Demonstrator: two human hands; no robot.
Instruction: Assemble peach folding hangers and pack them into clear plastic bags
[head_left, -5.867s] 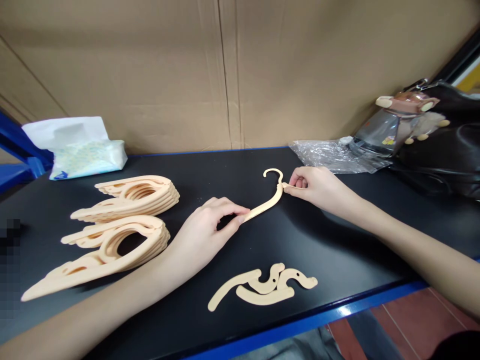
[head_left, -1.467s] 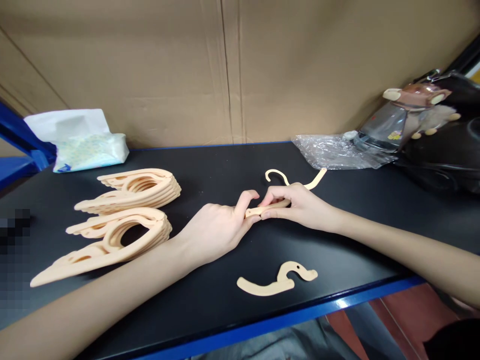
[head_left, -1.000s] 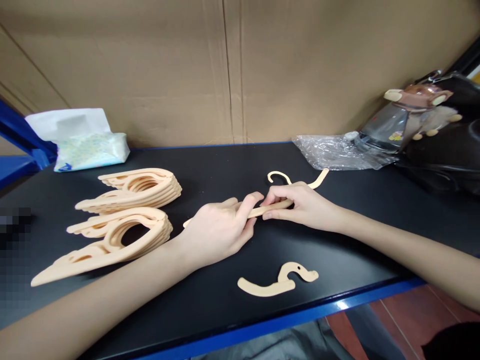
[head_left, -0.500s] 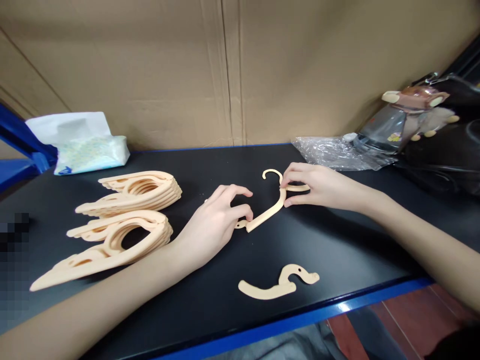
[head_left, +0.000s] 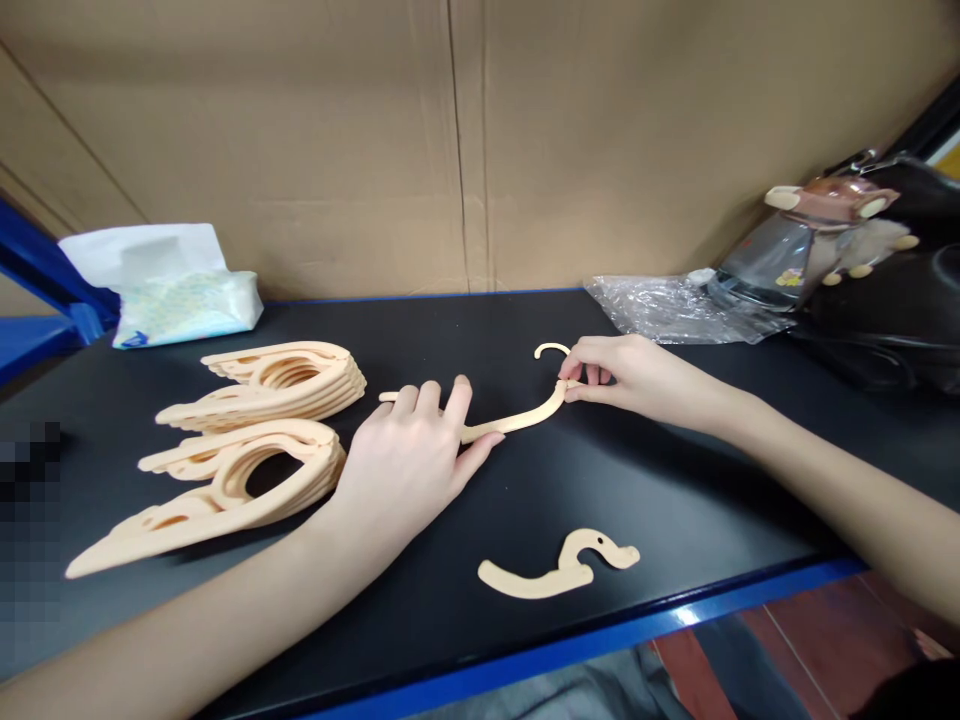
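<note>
A cream folding clothes hanger (head_left: 525,420) lies between my hands, one arm stretched to the left and its hook curling up at the back. My left hand (head_left: 416,435) grips that arm, fingers over its far side and thumb along its near side. A pale rounded tip shows past the left fingers. With thumb and fingertips, my right hand (head_left: 622,372) pinches the hanger at the joint below the hook, hiding part of it. In front lies a loose curved hanger piece (head_left: 536,583), untouched.
Two stacks of folded hangers, a rear stack (head_left: 319,390) and a front stack (head_left: 300,475), lie at the left. Behind them sits a tissue pack (head_left: 187,300). A clear plastic bag (head_left: 660,308), bottle (head_left: 772,255) and black bag (head_left: 900,310) occupy the back right. Cardboard (head_left: 337,150) stands behind.
My left hand has moved left and closed over the hanger's arm, which now reaches farther left and lies flatter. My right hand stays at the joint, its fingers drawn closer together.
</note>
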